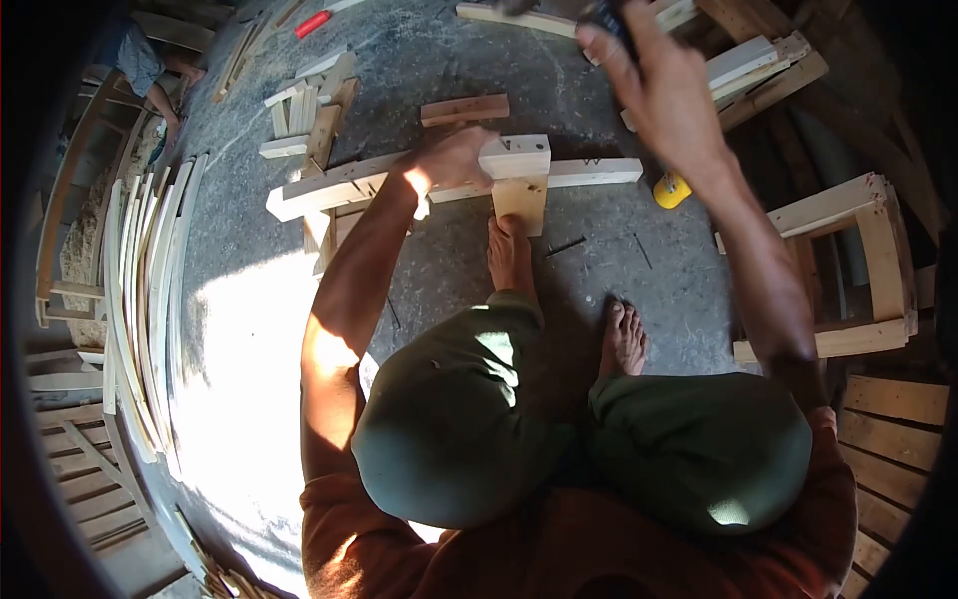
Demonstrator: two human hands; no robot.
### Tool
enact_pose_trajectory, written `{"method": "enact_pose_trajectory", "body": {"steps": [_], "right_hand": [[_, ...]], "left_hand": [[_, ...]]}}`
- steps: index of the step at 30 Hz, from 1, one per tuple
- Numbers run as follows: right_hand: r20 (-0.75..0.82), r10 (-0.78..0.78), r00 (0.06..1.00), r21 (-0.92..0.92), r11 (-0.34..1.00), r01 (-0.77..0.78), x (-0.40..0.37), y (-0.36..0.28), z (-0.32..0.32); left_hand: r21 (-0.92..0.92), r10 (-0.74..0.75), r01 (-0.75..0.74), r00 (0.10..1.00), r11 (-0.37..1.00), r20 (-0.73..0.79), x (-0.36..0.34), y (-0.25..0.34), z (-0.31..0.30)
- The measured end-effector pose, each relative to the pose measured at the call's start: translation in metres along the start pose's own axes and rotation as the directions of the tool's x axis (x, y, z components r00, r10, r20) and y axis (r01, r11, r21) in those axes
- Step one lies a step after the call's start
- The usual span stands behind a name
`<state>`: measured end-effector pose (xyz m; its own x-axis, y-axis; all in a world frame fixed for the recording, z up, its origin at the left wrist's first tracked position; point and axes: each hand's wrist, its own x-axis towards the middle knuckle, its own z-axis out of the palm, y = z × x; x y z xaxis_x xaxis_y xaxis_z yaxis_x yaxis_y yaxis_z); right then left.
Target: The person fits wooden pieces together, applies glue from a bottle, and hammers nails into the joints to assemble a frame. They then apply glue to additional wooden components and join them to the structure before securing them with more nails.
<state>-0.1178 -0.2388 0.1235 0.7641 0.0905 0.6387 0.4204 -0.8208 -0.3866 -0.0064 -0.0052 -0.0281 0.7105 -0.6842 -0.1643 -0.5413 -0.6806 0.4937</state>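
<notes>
My left hand [451,160] is closed around a long pale wooden beam [334,188], close to where a short upright block [516,160] meets it. The block's lower face rests by my left foot [511,255]. My right hand [664,95] is raised at the top, with its fingers wrapped around the dark handle of a hammer [605,20]. The hammer's head is blurred and partly cut off by the frame's upper edge. On the floor in front of my feet lie two thin dark metal pieces, one [566,246] nearer the block.
A yellow tape-measure-like object [672,190] lies right of the beam. A short wood offcut [464,110] sits beyond it. Wooden frames [828,344] stand at right, long strips [150,299] at left. A red object [313,24] lies far off. Another person's legs [150,85] show upper left.
</notes>
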Motion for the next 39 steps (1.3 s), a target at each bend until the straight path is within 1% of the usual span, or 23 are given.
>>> {"method": "enact_pose_trajectory", "body": {"steps": [2,3,4,5,6,7,8,9,10,12,14,18,22,24,25,26,27,28,29,31,36,38,39], "right_hand": [[-0.274,0.007,0.962,0.138,0.990,0.032,0.005,0.006,0.006],[-0.422,0.026,0.906,0.225,0.971,0.077,0.002,0.008,0.015],[-0.107,0.072,0.992,0.056,0.996,-0.067,-0.023,0.009,0.027],[0.474,0.123,0.872,-0.269,0.963,0.010,-0.045,0.025,0.048],[0.479,0.191,0.857,-0.174,0.977,-0.121,-0.066,0.050,0.076],[0.485,0.189,0.854,-0.167,0.978,-0.121,-0.058,0.049,0.056],[0.435,0.115,0.893,-0.186,0.982,-0.036,-0.021,0.060,0.052],[0.368,0.182,0.912,-0.169,0.977,-0.127,-0.022,0.063,0.054],[0.345,0.319,0.883,-0.131,0.948,-0.292,-0.063,0.054,0.060],[0.376,0.294,0.878,-0.174,0.954,-0.245,-0.065,0.050,0.058],[0.404,0.284,0.869,-0.212,0.954,-0.213,-0.067,0.045,0.054],[0.445,0.279,0.851,-0.125,0.960,-0.250,-0.063,0.038,0.055],[0.459,0.219,0.861,-0.134,0.975,-0.177,-0.061,0.032,0.061],[0.466,0.180,0.866,-0.124,0.983,-0.138,-0.065,0.040,0.072],[0.447,0.201,0.872,-0.094,0.980,-0.177,-0.072,0.045,0.077],[0.426,0.218,0.878,-0.060,0.975,-0.213,-0.076,0.048,0.080],[0.395,0.241,0.887,-0.069,0.970,-0.233,-0.079,0.045,0.077],[0.384,0.234,0.893,-0.048,0.971,-0.235,-0.080,0.044,0.075],[0.379,0.219,0.899,-0.036,0.974,-0.222,-0.080,0.044,0.072],[0.370,0.218,0.903,-0.028,0.974,-0.224,-0.081,0.044,0.071],[0.349,0.201,0.915,0.045,0.972,-0.231,-0.083,0.053,0.076],[0.334,0.181,0.925,0.072,0.974,-0.217,-0.085,0.055,0.077],[0.333,0.181,0.926,0.074,0.973,-0.217,-0.087,0.055,0.079]], "left_hand": [[-0.078,-0.033,0.037,0.998,0.996,0.052,-0.002,0.001,0.004],[-0.052,-0.009,0.009,1.000,0.999,0.002,0.004,-0.012,0.011],[-0.028,0.010,-0.012,0.998,1.000,-0.056,0.006,-0.014,0.010],[-0.078,-0.042,0.051,0.992,0.996,0.119,0.005,0.000,-0.004],[-0.061,-0.038,0.048,0.987,0.997,0.157,-0.012,0.008,0.007],[0.047,0.016,-0.023,0.989,0.999,0.146,-0.025,0.015,0.006],[0.160,0.074,-0.078,0.997,0.984,0.031,-0.011,0.016,-0.015],[0.210,0.170,-0.166,0.985,0.963,0.000,-0.006,-0.003,-0.007],[0.181,0.153,-0.160,0.987,0.970,0.048,-0.024,-0.009,0.014],[0.073,0.078,-0.076,0.997,0.994,-0.019,-0.009,-0.013,-0.004],[0.124,0.095,-0.090,0.995,0.988,-0.035,-0.012,-0.014,-0.003],[0.098,-0.004,0.004,1.000,0.995,0.006,-0.018,-0.004,-0.007],[0.067,-0.001,-0.001,0.999,0.998,0.037,-0.014,-0.002,-0.007],[-0.071,0.070,-0.067,0.997,0.995,0.042,-0.013,-0.010,-0.016],[-0.366,0.099,-0.098,0.995,0.926,-0.017,-0.022,-0.008,-0.032],[-0.622,0.127,-0.147,0.989,0.769,-0.076,-0.031,-0.006,-0.048],[-0.784,0.156,-0.284,0.959,0.552,-0.238,-0.037,-0.011,-0.060],[-0.865,0.138,-0.410,0.912,0.289,-0.387,-0.043,-0.014,-0.069],[-0.860,0.134,-0.405,0.914,0.312,-0.382,-0.049,-0.017,-0.075],[-0.819,0.177,-0.573,0.804,-0.020,-0.567,-0.057,-0.014,-0.086],[-0.758,0.220,-0.650,0.749,0.062,-0.625,-0.074,0.007,-0.110],[-0.650,0.132,-0.628,0.755,0.427,-0.643,-0.080,0.020,-0.119],[-0.649,0.133,-0.628,0.755,0.429,-0.642,-0.084,0.027,-0.122]]}}
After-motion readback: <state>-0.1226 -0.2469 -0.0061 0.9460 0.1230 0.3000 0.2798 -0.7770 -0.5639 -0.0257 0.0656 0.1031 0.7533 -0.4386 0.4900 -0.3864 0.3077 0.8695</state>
